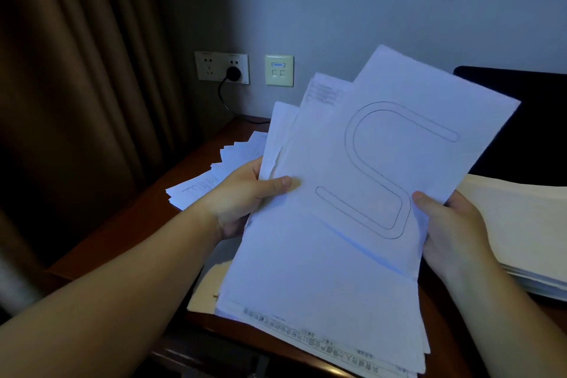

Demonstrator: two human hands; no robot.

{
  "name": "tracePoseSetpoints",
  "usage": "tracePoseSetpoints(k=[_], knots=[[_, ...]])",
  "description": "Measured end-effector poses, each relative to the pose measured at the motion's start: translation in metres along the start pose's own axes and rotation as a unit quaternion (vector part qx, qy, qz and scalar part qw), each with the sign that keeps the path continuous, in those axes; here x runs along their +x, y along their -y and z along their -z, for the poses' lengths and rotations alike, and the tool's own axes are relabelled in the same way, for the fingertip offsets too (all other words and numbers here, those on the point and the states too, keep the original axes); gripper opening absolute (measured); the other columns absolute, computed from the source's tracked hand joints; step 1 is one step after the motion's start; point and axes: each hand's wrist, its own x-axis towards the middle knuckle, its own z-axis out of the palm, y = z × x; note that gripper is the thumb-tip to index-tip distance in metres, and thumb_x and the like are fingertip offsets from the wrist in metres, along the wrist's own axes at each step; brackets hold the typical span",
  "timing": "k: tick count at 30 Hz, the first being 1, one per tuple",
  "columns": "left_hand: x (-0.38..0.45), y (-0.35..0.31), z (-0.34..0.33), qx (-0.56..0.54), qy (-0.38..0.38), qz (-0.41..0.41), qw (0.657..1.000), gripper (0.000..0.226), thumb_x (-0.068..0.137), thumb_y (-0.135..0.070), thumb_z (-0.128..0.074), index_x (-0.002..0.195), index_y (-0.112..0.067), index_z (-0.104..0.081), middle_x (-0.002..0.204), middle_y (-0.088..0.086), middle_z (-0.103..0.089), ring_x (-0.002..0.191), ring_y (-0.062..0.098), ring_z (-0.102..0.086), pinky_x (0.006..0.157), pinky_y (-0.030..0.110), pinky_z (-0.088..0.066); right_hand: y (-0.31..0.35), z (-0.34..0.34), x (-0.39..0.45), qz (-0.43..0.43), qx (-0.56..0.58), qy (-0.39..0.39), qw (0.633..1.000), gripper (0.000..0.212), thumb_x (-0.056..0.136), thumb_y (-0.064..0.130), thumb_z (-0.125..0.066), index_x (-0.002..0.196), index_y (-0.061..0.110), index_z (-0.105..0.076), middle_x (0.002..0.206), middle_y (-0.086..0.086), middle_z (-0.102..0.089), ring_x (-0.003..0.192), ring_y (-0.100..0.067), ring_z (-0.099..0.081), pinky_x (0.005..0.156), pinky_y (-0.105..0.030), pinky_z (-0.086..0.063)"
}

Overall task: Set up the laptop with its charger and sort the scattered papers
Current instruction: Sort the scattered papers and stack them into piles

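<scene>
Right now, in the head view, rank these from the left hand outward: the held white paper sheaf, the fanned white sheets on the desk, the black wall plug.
1. Held white paper sheaf: gripped by the left hand.
2. Fanned white sheets: on the desk just behind it.
3. Black wall plug: on the wall, farthest.

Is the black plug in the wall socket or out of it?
In. The black plug sits flush in the wall socket, and its cable hangs down toward the desk.

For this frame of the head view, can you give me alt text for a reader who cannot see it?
Both hands, left hand and right hand, hold a loose sheaf of papers above a wooden desk; the top sheet bears a large outlined S-shape. More papers lie fanned behind, and a black plug sits in a wall socket.
</scene>
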Motion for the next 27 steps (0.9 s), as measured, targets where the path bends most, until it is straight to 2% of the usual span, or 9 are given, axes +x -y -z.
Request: tracePoseSetpoints(k=[2, 4, 6, 8, 11, 13, 17, 21, 27], knots=[[0.0, 0.002, 0.001, -0.022, 0.006, 0.015, 1.0, 0.038, 0.095, 0.003, -0.057, 0.129, -0.012, -0.064, 0.12, 0.018, -0.074, 0.098, 0.036, -0.074, 0.086, 0.047, -0.063, 0.002, -0.001, 0.0, -0.005, 0.012, -0.007, 1.0, 0.034, 0.098, -0.005, -0.055, 0.124, 0.012, -0.068, 0.118, 0.0, -0.073, 0.106, -0.02, -0.071, 0.088, -0.037, -0.054], [0.0, 0.004, 0.003, -0.031, -0.005, 0.018, 0.999, 0.044, 0.094, 0.011, -0.049, 0.126, -0.013, -0.066, 0.117, 0.018, -0.074, 0.094, 0.036, -0.075, 0.082, 0.048, -0.063, 0.001, -0.001, 0.0, -0.01, 0.005, -0.005, 1.0, 0.033, 0.098, -0.006, -0.053, 0.123, 0.012, -0.067, 0.117, 0.002, -0.072, 0.104, -0.018, -0.069, 0.088, -0.036, -0.053], [0.003, 0.007, 0.006, -0.011, -0.034, 0.011, 0.999, 0.049, 0.091, 0.016, -0.046, 0.122, -0.015, -0.066, 0.112, 0.017, -0.076, 0.089, 0.035, -0.076, 0.074, 0.045, -0.064, 0.0, 0.001, 0.001, 0.002, -0.023, -0.019, 1.0, 0.033, 0.096, -0.007, -0.055, 0.112, 0.018, -0.07, 0.112, 0.004, -0.072, 0.104, -0.019, -0.069, 0.095, -0.04, -0.052], [0.006, 0.01, 0.01, 0.014, -0.075, -0.002, 0.997, 0.048, 0.09, 0.018, -0.049, 0.12, -0.016, -0.066, 0.11, 0.016, -0.076, 0.089, 0.034, -0.076, 0.073, 0.044, -0.062, 0.001, 0.002, 0.001, 0.01, -0.065, -0.035, 0.997, 0.035, 0.092, -0.009, -0.057, 0.101, 0.022, -0.071, 0.106, 0.004, -0.073, 0.105, -0.024, -0.069, 0.094, -0.04, -0.052], [0.01, 0.013, 0.016, 0.031, -0.134, -0.017, 0.99, 0.04, 0.09, 0.013, -0.061, 0.121, -0.011, -0.066, 0.11, 0.015, -0.077, 0.088, 0.03, -0.077, 0.073, 0.041, -0.062, 0.001, 0.003, 0.002, -0.018, -0.082, -0.007, 0.996, 0.039, 0.088, -0.014, -0.056, 0.114, 0.011, -0.07, 0.112, -0.007, -0.074, 0.103, -0.029, -0.07, 0.086, -0.038, -0.053], [0.012, 0.014, 0.017, 0.031, -0.155, -0.02, 0.987, 0.041, 0.089, 0.007, -0.069, 0.126, -0.011, -0.065, 0.11, 0.012, -0.078, 0.092, 0.03, -0.077, 0.075, 0.042, -0.062, 0.0, 0.002, 0.001, -0.03, -0.087, 0.047, 0.995, 0.041, 0.091, -0.012, -0.057, 0.125, 0.009, -0.067, 0.117, -0.01, -0.073, 0.107, -0.031, -0.069, 0.092, -0.043, -0.053], [0.014, 0.016, 0.012, 0.013, -0.172, -0.026, 0.985, 0.034, 0.094, -0.01, -0.072, 0.127, -0.018, -0.066, 0.109, 0.008, -0.078, 0.093, 0.029, -0.077, 0.079, 0.046, -0.062, 0.001, -0.002, -0.006, -0.021, -0.13, 0.111, 0.985, 0.032, 0.097, -0.002, -0.058, 0.124, 0.01, -0.069, 0.115, -0.006, -0.075, 0.104, -0.027, -0.072, 0.094, -0.045, -0.054], [0.013, 0.017, 0.008, -0.007, -0.168, -0.027, 0.985, 0.025, 0.101, -0.021, -0.065, 0.126, -0.021, -0.066, 0.108, 0.003, -0.079, 0.091, 0.023, -0.078, 0.067, 0.034, -0.062, -0.002, 0.0, -0.005, 0.022, -0.166, 0.019, 0.986, 0.026, 0.089, -0.004, -0.061, 0.103, 0.013, -0.075, 0.105, -0.007, -0.077, 0.093, -0.027, -0.073, 0.088, -0.044, -0.055], [0.013, 0.018, 0.011, -0.01, -0.187, -0.037, 0.982, 0.026, 0.099, -0.01, -0.066, 0.123, -0.02, -0.067, 0.104, 0.003, -0.08, 0.087, 0.024, -0.078, 0.064, 0.033, -0.061, -0.003, 0.005, 0.002, 0.074, -0.16, -0.086, 0.981, 0.007, 0.078, 0.004, -0.062, 0.081, 0.01, -0.064, 0.083, 0.003, -0.07, 0.077, -0.017, -0.059, 0.075, -0.033, -0.046]])
